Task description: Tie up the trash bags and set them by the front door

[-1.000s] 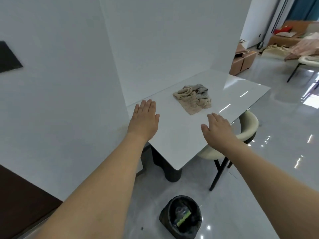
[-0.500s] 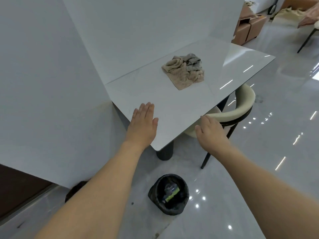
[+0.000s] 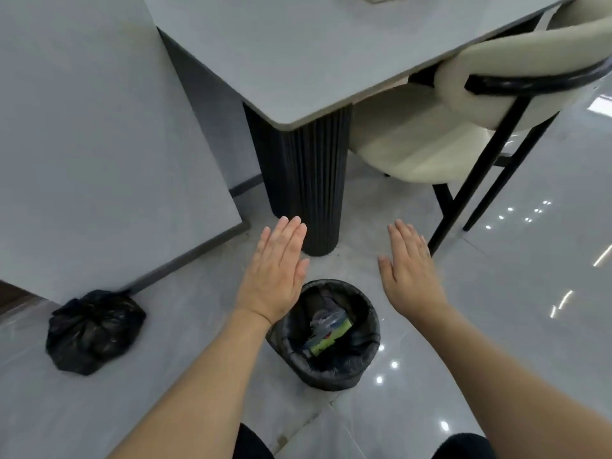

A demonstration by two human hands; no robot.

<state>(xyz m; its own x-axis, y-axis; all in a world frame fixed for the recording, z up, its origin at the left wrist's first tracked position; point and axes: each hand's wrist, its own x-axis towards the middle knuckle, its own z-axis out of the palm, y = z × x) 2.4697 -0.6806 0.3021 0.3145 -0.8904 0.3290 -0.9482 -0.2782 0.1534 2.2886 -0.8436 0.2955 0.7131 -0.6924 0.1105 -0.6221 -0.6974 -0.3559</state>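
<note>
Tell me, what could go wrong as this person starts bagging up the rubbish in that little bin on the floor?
The bin bag is open, with packaging loose near the top; pulling the liner up carelessly could spill it. Both the left hand and right hand are flat and open above it, gripping nothing yet. The glossy floor looks slippery. The table leg and chair stand close, so a lifted bag might snag or bump them.

glossy floor [image 3: 530,293]; crinkled plastic trash bag [image 3: 92,329]
</note>
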